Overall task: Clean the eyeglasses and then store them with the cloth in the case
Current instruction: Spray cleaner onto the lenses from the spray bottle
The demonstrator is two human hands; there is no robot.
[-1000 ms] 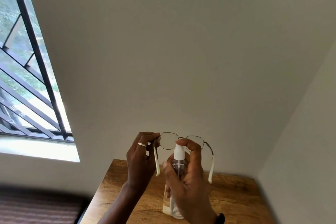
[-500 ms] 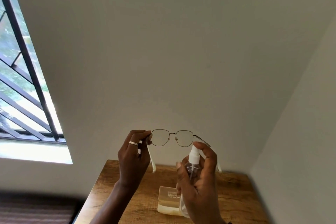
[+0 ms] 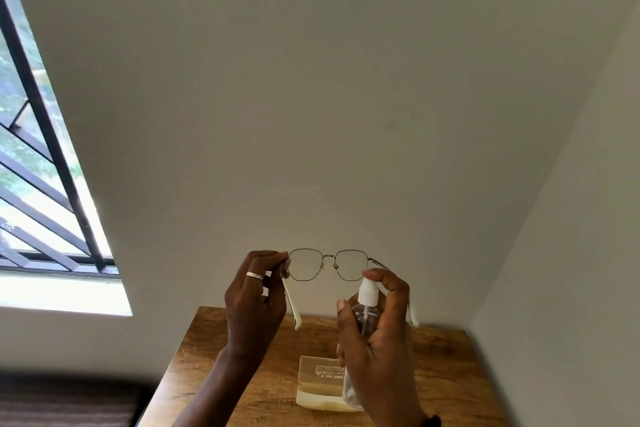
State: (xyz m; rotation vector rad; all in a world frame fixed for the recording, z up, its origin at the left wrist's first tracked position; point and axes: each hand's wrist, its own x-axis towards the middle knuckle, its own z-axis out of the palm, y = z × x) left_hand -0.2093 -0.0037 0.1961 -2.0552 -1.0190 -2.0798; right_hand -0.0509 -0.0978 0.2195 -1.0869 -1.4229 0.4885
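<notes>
Holding glasses (image 3: 327, 264) up at the hinge, pinched in left hand (image 3: 254, 302), lenses facing the nozzle for a clean spray; right hand (image 3: 377, 333) gripping spray bottle (image 3: 362, 319), forefinger on pump; open case (image 3: 320, 383) waiting on bench (image 3: 443, 374) below.

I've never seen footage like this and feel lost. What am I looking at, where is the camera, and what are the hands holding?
No machine here: a person wears a wide-angle camera on the head, looking forward and down at both hands. The left hand pinches thin metal-rimmed eyeglasses with white temple tips at one hinge. The right hand grips a clear plastic spray bottle with a white nozzle, a finger on top, aimed at a lens. Below, on the brown wooden table, lies a pale translucent glasses case. A barred window is at left.
</notes>
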